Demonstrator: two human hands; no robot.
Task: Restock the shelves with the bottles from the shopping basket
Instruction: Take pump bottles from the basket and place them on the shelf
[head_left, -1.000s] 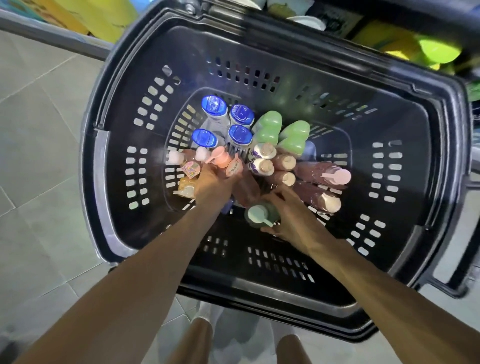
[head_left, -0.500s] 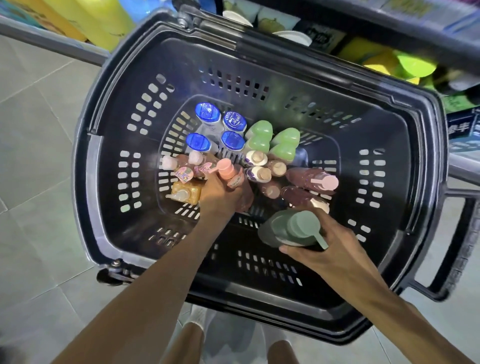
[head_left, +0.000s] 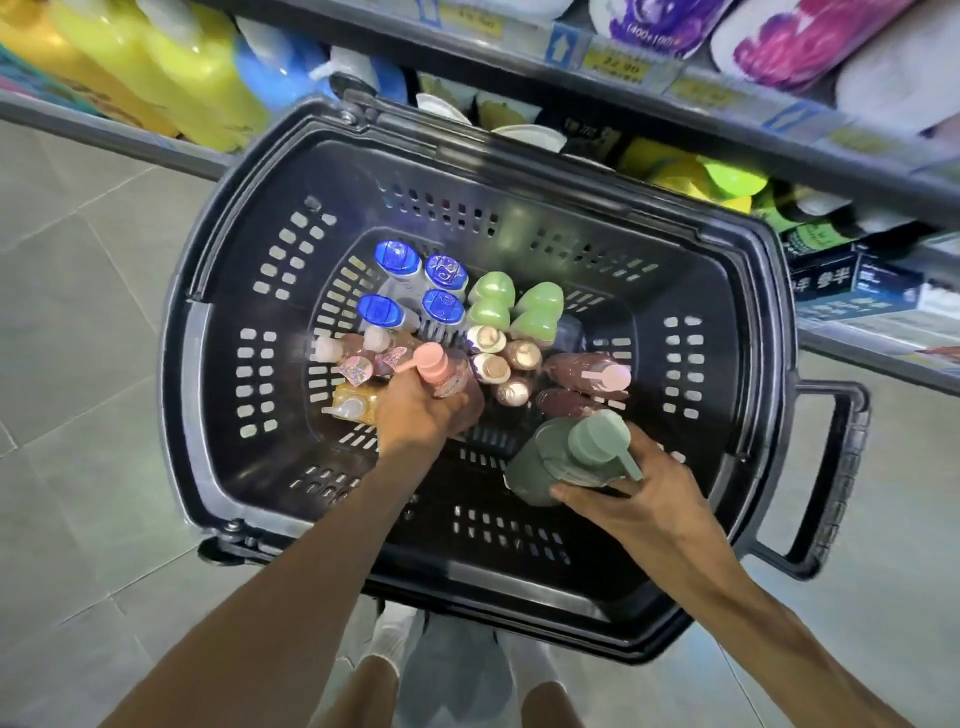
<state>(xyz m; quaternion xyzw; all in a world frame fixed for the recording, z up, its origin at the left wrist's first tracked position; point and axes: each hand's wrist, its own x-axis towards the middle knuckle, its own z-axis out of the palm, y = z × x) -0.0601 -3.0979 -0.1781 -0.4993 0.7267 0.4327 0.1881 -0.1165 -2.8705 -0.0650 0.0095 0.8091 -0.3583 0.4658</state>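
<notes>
Basket (head_left: 208, 364) holds bottles; each hand grips one

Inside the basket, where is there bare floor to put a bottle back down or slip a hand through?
Free: the basket floor strip nearest the person, below both hands. Crowded: the far half, packed with blue-capped bottles, green-capped bottles and pump bottles.

Grey tiled floor (head_left: 78, 312) with thin grout lines, running 7 to 10 o'clock and again at 3 to 4. Metal shelf edge (head_left: 675, 78) crosses 11 to 2 o'clock, price tags (head_left: 615, 65) on it. Lighting is even and a bit dim.
</notes>
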